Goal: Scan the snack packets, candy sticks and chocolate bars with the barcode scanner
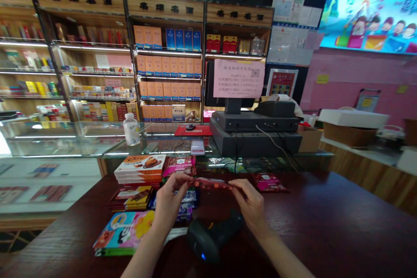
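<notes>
Well, far ahead of the fingers stand lit shop shelves (166, 74) stacked with cartons, with a glass display case (65, 139) in front of them. A checkout terminal (254, 139) sits on the glass, ahead of and slightly right of the fingers. The dark wooden bench (312, 221) spreads beneath both hands, and its polished top runs well past the right hand toward the far right edge of the view.

Both hands are raised just above the bench, close together, and hold a small red packet (211, 183) stretched between them. The left hand (171, 200) pinches the packet's left end with its fingers (185, 178) nearly closed, and the right hand (250, 202) pinches the right end the same way with its fingers (239, 184).

Just below the fingers, nearer the person, a black barcode scanner (211, 234) lies on its side. Directly beyond the left fingers are a stack of orange boxes (140, 169) and a pink packet (179, 166). Under and just left of them lie blue wrappers (185, 204) and dark chocolate packets (132, 197). A bright panda-print packet (124, 232) lies left of the left wrist, and a second red packet (269, 182) lies flat just right of the right fingers.
</notes>
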The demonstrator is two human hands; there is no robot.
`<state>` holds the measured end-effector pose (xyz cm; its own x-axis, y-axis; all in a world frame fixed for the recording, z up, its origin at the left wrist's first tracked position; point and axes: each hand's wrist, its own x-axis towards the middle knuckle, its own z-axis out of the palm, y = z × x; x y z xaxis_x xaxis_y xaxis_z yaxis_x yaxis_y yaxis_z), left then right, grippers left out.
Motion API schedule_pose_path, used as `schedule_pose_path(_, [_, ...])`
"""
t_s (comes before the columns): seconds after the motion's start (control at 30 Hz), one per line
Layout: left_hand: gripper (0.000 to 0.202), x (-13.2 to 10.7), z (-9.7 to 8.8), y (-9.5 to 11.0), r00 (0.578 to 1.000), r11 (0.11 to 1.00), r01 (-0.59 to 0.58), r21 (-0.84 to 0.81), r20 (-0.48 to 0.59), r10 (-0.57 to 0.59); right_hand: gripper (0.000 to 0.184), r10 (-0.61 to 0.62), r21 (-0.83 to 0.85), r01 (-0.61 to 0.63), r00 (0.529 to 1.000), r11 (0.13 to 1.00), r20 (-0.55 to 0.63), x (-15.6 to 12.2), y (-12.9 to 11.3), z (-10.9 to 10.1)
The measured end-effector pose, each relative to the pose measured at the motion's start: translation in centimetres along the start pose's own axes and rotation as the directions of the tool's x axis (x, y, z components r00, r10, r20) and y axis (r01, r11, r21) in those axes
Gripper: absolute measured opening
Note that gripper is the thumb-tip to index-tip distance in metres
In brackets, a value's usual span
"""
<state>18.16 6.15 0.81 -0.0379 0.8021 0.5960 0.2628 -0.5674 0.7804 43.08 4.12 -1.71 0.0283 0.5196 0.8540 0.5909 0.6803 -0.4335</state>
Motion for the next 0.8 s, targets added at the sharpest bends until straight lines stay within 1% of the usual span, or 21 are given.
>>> schedule_pose_path(0.17, [0.021,0.0,0.2,0.5,0.989,0.994,0.040,0.101,-0.143,-0.025,0.020,0.086,-0.019,-0.085,0.995,0.996,0.040,0.1,-0.5,0.3])
schedule_pose_path(0.23, [0.023,0.0,0.3,0.6,0.985,0.994,0.040,0.103,-0.172,-0.021,0.021,0.114,-0.007,-0.114,0.992,0.993,0.055,0.1,-0.7,0.3])
schedule_pose_path(0.33, [0.026,0.0,0.5,0.4,0.982,0.996,0.029,0.082,-0.188,-0.013,0.022,0.150,0.010,-0.151,0.987,0.989,0.064,0.1,-0.7,0.3])
schedule_pose_path(0.47, [0.028,0.0,0.6,-0.3,0.985,0.993,0.004,0.120,-0.174,0.017,0.019,0.196,0.043,-0.199,0.978,0.979,0.076,0.1,-0.4,0.5])
schedule_pose_path(0.53, [0.028,0.1,0.5,-0.7,0.986,0.983,-0.040,0.181,-0.153,0.068,0.020,0.225,0.064,-0.231,0.970,0.971,0.089,0.1,-0.3,0.6])
schedule_pose_path(0.63, [0.024,0.3,0.3,-0.7,0.982,0.945,-0.117,0.306,-0.106,0.156,0.021,0.281,0.094,-0.292,0.953,0.952,0.116,0.5,-0.5,0.7])
schedule_pose_path(0.73, [0.020,0.7,0.4,-0.2,0.984,0.921,-0.127,0.369,-0.068,0.163,0.021,0.341,0.116,-0.357,0.930,0.927,0.140,1.1,-1.1,0.7])
schedule_pose_path(0.8, [0.019,1.0,0.5,0.2,0.989,0.935,-0.118,0.336,-0.049,0.142,0.021,0.376,0.130,-0.392,0.917,0.911,0.134,1.6,-1.6,0.7])
